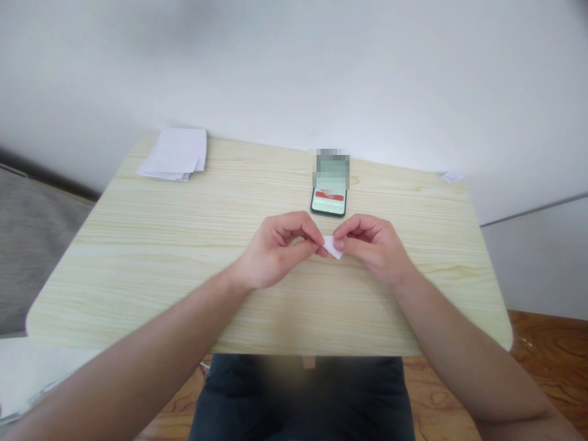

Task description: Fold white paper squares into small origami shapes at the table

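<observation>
A small piece of white paper (331,246) is held above the middle of the table. My left hand (282,250) pinches its left end between thumb and fingertips. On the other side, my right hand (370,247) grips the right end the same way. The paper looks folded, though the fingers hide part of it. Just beyond my hands, a smartphone (329,203) lies face up with its screen lit; its upper part is blurred out.
A stack of white paper sheets (179,152) lies at the table's back left. At the back right corner rests a small white paper piece (452,177). The pale wooden table (138,245) meets a white wall (294,73) behind.
</observation>
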